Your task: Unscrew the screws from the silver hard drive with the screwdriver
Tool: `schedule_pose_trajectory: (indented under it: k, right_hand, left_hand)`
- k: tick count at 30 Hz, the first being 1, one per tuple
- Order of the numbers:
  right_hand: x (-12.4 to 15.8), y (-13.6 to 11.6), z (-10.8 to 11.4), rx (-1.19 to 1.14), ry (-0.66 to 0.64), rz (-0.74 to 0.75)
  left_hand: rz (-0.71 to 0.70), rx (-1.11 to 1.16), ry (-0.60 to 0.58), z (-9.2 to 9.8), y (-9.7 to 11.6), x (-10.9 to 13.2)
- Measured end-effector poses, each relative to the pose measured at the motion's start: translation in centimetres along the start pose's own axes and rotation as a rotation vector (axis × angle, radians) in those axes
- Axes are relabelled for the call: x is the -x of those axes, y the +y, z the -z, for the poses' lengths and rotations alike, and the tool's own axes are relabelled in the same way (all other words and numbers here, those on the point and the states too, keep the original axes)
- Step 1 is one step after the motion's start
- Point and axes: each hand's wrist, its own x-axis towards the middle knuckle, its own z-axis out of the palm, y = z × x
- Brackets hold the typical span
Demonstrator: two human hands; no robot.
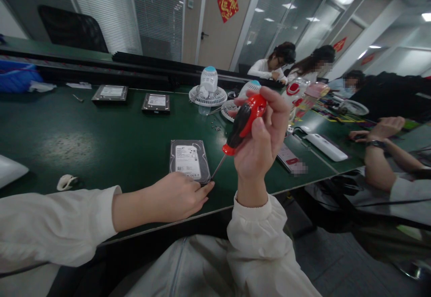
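A hard drive with a white label lies flat on the green tabletop in front of me. My left hand is closed over its near edge, and a fingertip reaches the near right corner. In my right hand is a screwdriver with a red and black handle, gripped around the handle and tilted. Its thin metal shaft slants down to that same corner, close to my left fingertip. The exact contact of the tip is too small to make out.
Two more hard drives, one left and one nearer the middle, lie farther back. Small screws are scattered beyond my drive, near a white fan. A phone and white device lie right, near another person's arm.
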Motion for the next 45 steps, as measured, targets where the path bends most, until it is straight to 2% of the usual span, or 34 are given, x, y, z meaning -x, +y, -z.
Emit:
schedule_pose_trajectory:
  k: [3, 7, 9, 16, 22, 27, 33, 36, 40, 42, 45]
  right_hand:
    - [0.0, 0.2, 0.0, -0.033, -0.046, -0.026]
    - [0.1, -0.2, -0.1, 0.124, 0.052, -0.012]
    - [0.1, -0.2, 0.0, 0.179, 0.053, -0.025]
    - [0.1, 0.4, -0.1, 0.020, -0.099, -0.076]
    - [0.0, 0.2, -0.4, 0.126, -0.010, -0.043]
    - [-0.1, 0.6, -0.6, -0.036, -0.123, -0.055]
    - [0.0, -0.2, -1.0, 0.146, -0.018, -0.055]
    - [0.0, -0.8, -1.0, 0.100, -0.029, -0.064]
    - [0.1, -1.5, -1.1, -0.010, -0.108, -0.141]
    - [0.2, -1.7, -1.2, 0.014, -0.126, -0.157]
    - [0.4, -1.8, -1.3, 0.085, -0.083, -0.151]
  left_hand:
    - [0.004, -0.004, -0.002, 0.0, 0.0, 0.0]
    - [-0.013, -0.011, 0.005, 0.2, 0.0, 0.0]
    - [-0.015, -0.006, 0.009, 0.2, -0.1, 0.0]
    - [-0.007, 0.002, -0.006, 0.1, 0.0, 0.1]
    - [-0.003, -0.005, -0.004, 0.1, 0.1, 0.2]
    - [0.003, 0.000, -0.009, 0.1, 0.0, 0.0]
    - [0.006, -0.012, 0.019, 0.1, -0.1, 0.0]
    - [-0.007, -0.018, 0.021, 0.1, 0.0, 0.0]
    - [-0.006, -0.028, 0.015, 0.1, 0.0, -0.1]
    - [-0.001, -0.019, 0.015, 0.2, 0.0, -0.1]
    - [0.007, -0.005, 0.012, 0.2, 0.0, -0.1]
